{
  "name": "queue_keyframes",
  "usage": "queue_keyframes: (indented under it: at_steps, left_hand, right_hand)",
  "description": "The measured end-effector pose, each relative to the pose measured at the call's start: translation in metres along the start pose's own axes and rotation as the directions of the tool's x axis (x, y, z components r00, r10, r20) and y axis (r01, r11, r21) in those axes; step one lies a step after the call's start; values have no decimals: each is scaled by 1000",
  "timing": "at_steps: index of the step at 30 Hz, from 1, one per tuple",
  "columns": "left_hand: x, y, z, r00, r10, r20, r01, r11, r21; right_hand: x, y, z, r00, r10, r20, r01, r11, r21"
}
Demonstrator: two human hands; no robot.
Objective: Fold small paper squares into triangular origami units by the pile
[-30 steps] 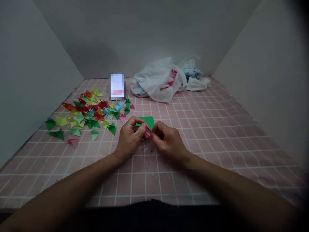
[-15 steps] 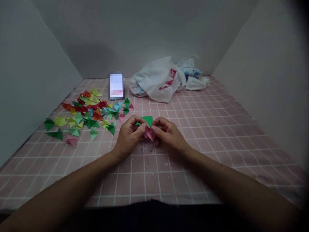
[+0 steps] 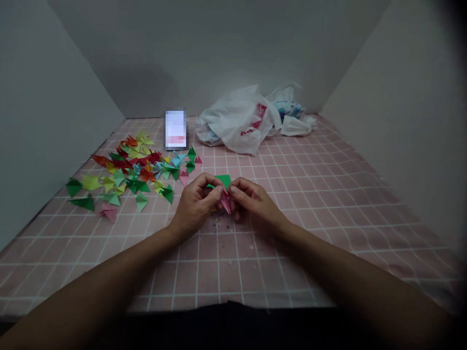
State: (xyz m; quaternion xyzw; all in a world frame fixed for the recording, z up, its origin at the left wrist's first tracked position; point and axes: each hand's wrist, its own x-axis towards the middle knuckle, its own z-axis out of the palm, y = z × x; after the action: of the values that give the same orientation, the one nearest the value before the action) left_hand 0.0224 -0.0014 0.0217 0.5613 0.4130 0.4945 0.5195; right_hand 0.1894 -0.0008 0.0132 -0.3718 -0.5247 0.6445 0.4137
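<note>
Between my two hands is a small folded piece of pink origami paper point(image 3: 226, 204), its narrow point facing down toward me. My left hand point(image 3: 200, 198) pinches it from the left with thumb and forefinger. From the right, my right hand point(image 3: 248, 197) grips its upper edge, fingers curled in. Just behind the fingers lies green paper point(image 3: 223, 181), partly covered by the hands. Other paper edges peek out beneath the hands, too hidden to make out.
A pile of many-coloured folded paper cranes point(image 3: 136, 165) spreads over the left of the pink checked cloth point(image 3: 310, 194). Behind it stands a device with a lit, blurred screen point(image 3: 175, 129). A white plastic bag point(image 3: 237, 121) and a smaller blue-and-white packet point(image 3: 290, 109) lie at the back wall.
The pink paper has turned slightly, its point now a little further left and more upright. My thumbs have come closer together at its top.
</note>
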Motion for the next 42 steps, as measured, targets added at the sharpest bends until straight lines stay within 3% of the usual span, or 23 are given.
queue_keyframes:
  at_steps: [18, 26, 31, 37, 42]
  left_hand:
    - [2, -3, 0, 998, -46, 46, 49, 997, -57]
    - [0, -1, 2, 992, -125, 7, 125, 992, 6]
    - [-1, 3, 3, 987, -158, 9, 157, 987, 24]
    - [2, 0, 0, 979, -193, 73, 197, 979, -58]
    - [3, -3, -2, 991, -73, 110, 80, 995, -59]
  right_hand:
    - [3, 5, -1, 999, 35, 19, -35, 999, 19]
    - [2, 5, 0, 993, -36, -115, 37, 999, 1]
    - [2, 5, 1, 992, -21, -128, 22, 1000, 4]
    - [3, 5, 0, 995, 28, -91, -13, 987, 162]
    - [6, 3, -5, 987, 157, -31, -139, 935, 328]
